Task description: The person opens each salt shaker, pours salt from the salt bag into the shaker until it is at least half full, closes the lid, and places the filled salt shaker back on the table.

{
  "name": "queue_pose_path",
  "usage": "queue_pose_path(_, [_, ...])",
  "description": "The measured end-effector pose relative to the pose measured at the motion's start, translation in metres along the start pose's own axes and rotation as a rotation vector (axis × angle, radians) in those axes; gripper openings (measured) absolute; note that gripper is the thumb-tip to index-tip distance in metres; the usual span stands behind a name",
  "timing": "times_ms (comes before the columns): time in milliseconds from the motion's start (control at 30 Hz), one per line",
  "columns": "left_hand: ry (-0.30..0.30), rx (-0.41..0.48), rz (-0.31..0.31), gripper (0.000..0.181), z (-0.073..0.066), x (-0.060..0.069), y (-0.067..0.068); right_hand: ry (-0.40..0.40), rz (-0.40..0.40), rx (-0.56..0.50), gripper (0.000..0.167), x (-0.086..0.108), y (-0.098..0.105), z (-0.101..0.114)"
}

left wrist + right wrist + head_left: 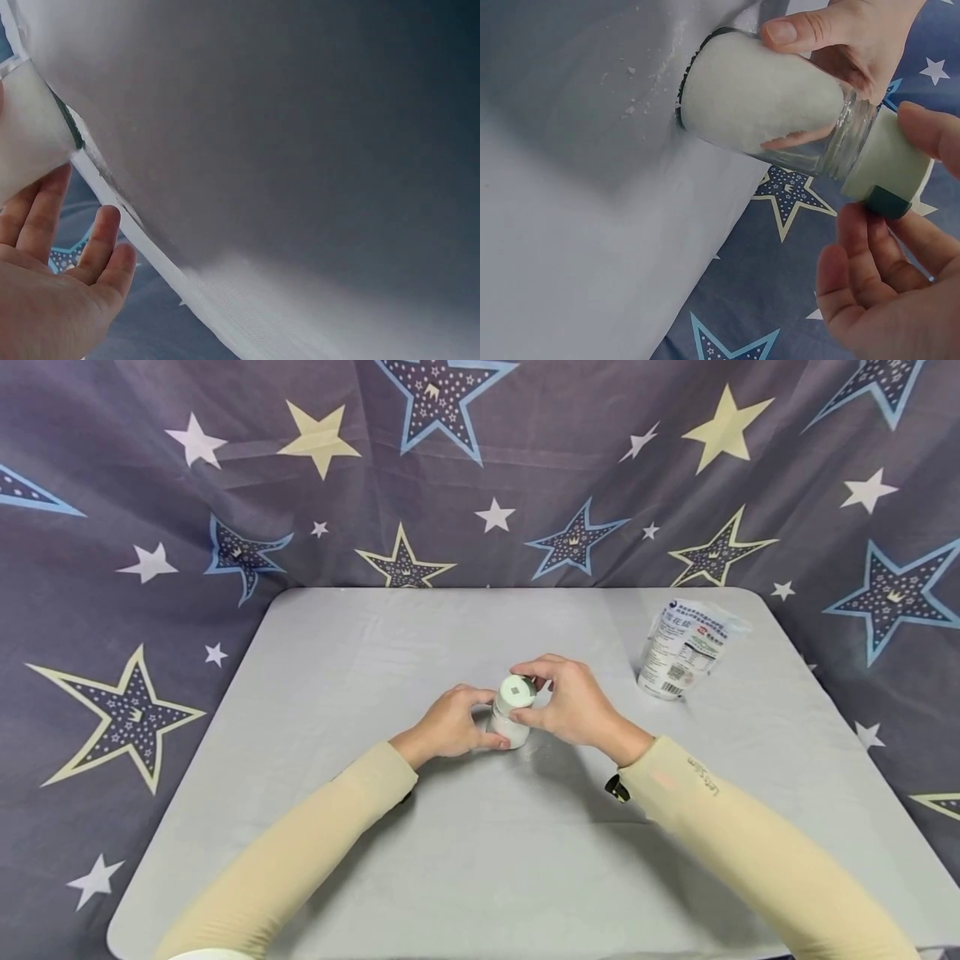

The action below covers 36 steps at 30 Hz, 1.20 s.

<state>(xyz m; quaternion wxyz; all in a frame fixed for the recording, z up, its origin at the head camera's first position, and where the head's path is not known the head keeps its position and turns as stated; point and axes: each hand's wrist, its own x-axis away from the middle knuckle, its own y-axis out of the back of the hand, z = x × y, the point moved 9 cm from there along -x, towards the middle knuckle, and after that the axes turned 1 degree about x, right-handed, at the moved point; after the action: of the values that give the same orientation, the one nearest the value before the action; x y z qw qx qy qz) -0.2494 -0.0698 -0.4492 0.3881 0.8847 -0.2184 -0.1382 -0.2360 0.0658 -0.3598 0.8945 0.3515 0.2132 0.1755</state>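
Note:
A glass seasoning jar [757, 97] stands near the middle of the table, largely filled with white grains. Its pale green lid [889, 161] has a dark green tab and sits at the jar's mouth; whether it is screwed tight I cannot tell. My left hand [453, 724] grips the jar's body from the left, thumb in front and fingers behind. From the right, my right hand [573, 702] holds the lid between thumb and fingers. Only part of the jar shows at the left edge of the left wrist view, above my lower fingers.
A printed plastic pouch [684, 647] stands at the table's back right. White crumbs [630, 110] lie scattered beside the jar on the pale tabletop [375, 643]. A dark star-patterned cloth [480, 477] hangs behind the table and along its sides.

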Motion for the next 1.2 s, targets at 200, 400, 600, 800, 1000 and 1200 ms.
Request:
queue_pose_path(200, [0.005,0.001,0.006,0.063,0.001,0.0,-0.001,0.0,0.02,0.008,0.057,-0.001,-0.004,0.002])
queue_pose_path(400, [0.004,0.003,0.01,0.057,0.002,0.0,-0.002,-0.003,0.025,0.013,0.057,-0.003,-0.007,0.002])
queue_pose_path(600, [-0.006,0.005,0.009,0.056,0.001,0.0,-0.001,-0.016,0.025,0.012,0.056,-0.003,-0.01,-0.001])
queue_pose_path(800, [-0.007,0.005,0.009,0.058,0.0,0.0,0.0,-0.037,0.027,-0.006,0.057,-0.002,-0.011,-0.004])
queue_pose_path(1000, [-0.007,0.005,0.006,0.058,0.0,0.001,0.0,-0.056,0.036,-0.021,0.059,-0.002,-0.014,-0.01])
queue_pose_path(1200, [-0.005,0.009,0.004,0.058,0.0,0.001,0.0,-0.074,0.039,-0.035,0.054,0.0,-0.016,-0.014])
